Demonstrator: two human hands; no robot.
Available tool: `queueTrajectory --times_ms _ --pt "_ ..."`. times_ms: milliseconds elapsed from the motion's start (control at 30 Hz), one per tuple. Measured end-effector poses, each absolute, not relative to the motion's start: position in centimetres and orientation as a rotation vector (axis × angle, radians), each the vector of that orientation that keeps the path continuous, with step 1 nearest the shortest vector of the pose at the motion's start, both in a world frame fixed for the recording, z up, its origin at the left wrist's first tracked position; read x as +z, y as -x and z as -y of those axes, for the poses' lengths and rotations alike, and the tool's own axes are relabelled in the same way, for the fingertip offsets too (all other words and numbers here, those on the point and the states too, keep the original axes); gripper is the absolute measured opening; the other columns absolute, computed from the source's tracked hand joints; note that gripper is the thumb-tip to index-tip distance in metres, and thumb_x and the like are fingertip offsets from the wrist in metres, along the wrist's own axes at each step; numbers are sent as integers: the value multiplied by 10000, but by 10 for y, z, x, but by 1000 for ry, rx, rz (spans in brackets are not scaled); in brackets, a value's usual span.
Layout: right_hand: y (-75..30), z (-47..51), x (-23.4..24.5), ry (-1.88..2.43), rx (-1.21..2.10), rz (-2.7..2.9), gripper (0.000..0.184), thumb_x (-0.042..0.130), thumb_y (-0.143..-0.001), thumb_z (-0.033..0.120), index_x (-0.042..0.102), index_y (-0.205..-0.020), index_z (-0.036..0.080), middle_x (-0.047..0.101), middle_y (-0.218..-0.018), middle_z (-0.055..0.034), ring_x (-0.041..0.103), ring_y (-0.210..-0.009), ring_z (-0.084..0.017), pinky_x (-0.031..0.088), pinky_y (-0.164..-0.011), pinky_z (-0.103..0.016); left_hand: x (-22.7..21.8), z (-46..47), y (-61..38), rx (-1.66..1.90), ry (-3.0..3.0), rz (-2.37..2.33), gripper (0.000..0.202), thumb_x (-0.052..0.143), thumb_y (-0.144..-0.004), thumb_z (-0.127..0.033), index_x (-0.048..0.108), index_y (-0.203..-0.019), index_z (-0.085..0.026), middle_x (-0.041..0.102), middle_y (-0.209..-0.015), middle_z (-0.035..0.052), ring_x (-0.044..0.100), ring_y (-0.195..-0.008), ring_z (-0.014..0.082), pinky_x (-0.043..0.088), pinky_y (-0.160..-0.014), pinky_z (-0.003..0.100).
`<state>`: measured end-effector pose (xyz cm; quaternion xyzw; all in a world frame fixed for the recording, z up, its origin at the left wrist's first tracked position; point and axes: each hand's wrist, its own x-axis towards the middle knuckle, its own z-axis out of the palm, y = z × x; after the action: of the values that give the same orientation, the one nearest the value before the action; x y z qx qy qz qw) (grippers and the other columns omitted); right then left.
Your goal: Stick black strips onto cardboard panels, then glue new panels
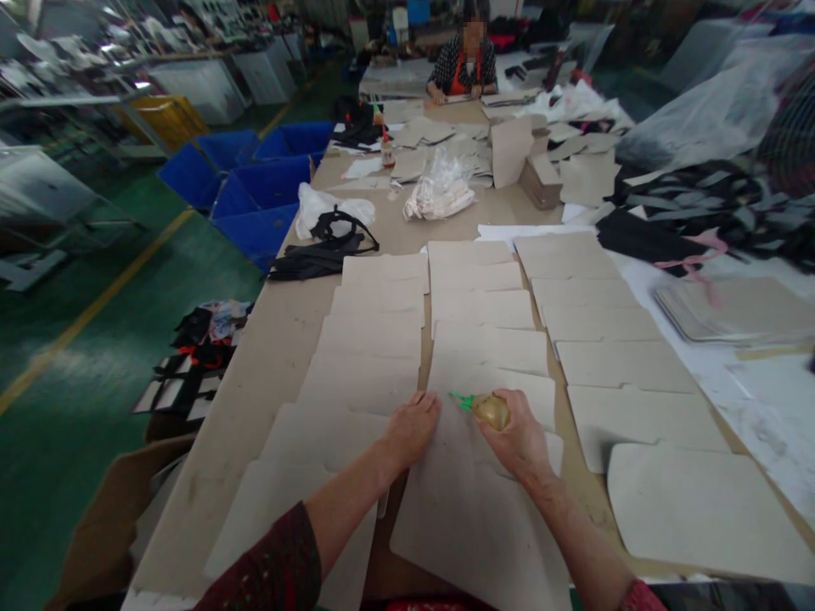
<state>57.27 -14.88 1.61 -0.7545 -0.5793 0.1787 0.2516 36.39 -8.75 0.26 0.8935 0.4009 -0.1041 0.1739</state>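
Note:
My right hand (523, 437) is wrapped round a squeezable glue bottle (491, 412), yellowish with a green nozzle. The bottle is tilted, its nozzle pointing left, just over the middle column of overlapping beige cardboard pieces (480, 518). I cannot tell whether the tip touches the board. My left hand (413, 428) rests palm down near the left edge of that column, fingers extended and close together on the cardboard. More overlapping sheets lie in a left column (356, 382) and a right column (637, 365).
A black strap bundle (324, 259), a clear plastic bag (442, 191) and a second bottle (387, 153) lie farther up the table. Stacked boards (739, 310) sit at right. Blue bins (264, 199) stand left of the table. A co-worker (463, 68) sits at the far end.

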Motion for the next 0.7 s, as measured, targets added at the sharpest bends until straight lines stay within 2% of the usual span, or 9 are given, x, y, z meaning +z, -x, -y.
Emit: queueTrajectory --times_ms 167,433,700 --pt "-561 145 22 2095 381 1715 343 636 -807 310 503 -1116 242 570 -1081 -21 623 -779 -173 449 -617 -274 4 85 -365 -287 -2529 -1132 429 436 -887 -118 475 -1314 -121 447 -1441 147 410 -1323 275 440 -1059 412" --pt "-565 137 45 2232 286 1903 242 585 -859 313 544 -1086 239 565 -1032 -23 539 -617 -110 307 -524 -248 10 81 -366 -292 -2505 -1130 406 463 -876 -129 500 -1280 -132 464 -1416 140 424 -1306 261 387 -1104 389" --pt "-560 141 33 2146 529 1710 278 604 -817 314 521 -1075 251 572 -1084 -24 592 -732 -163 425 -630 -290 8 82 -366 -283 -2485 -1160 375 521 -916 -188 501 -1287 -141 461 -1424 130 437 -1310 271 410 -1071 448"
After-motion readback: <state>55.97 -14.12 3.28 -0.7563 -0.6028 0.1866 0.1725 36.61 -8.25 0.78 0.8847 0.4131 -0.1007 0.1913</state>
